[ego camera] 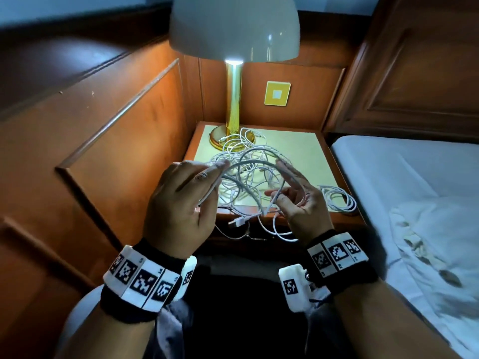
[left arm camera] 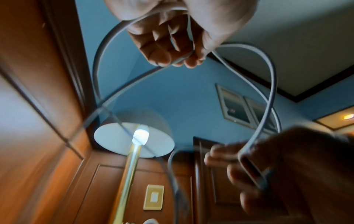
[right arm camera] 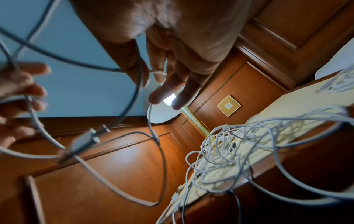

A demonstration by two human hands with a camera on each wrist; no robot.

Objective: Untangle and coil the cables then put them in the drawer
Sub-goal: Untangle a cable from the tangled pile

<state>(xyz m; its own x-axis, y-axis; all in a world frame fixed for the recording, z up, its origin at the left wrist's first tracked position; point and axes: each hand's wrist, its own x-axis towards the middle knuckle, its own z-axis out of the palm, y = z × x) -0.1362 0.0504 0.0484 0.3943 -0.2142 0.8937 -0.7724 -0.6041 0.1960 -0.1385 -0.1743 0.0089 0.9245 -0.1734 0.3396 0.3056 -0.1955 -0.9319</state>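
Observation:
A loop of white cable [ego camera: 259,161] arches between my two hands above the front edge of the nightstand [ego camera: 293,151]. My left hand [ego camera: 215,174] grips one side of it, fingers curled round the cable [left arm camera: 272,84] in the left wrist view. My right hand [ego camera: 280,195] pinches the other side between thumb and forefinger, other fingers stretched out. A USB plug [right arm camera: 84,141] dangles below the hands. Behind them a tangle of white cables [ego camera: 241,149] lies on the nightstand, some strands hanging over its front. The front under the top is in shadow.
A coiled white cable [ego camera: 339,199] lies at the nightstand's front right corner. A brass lamp [ego camera: 233,99] stands at the back left, its base touched by the tangle. A bed with white sheets [ego camera: 401,177] is at the right, wood panelling at the left.

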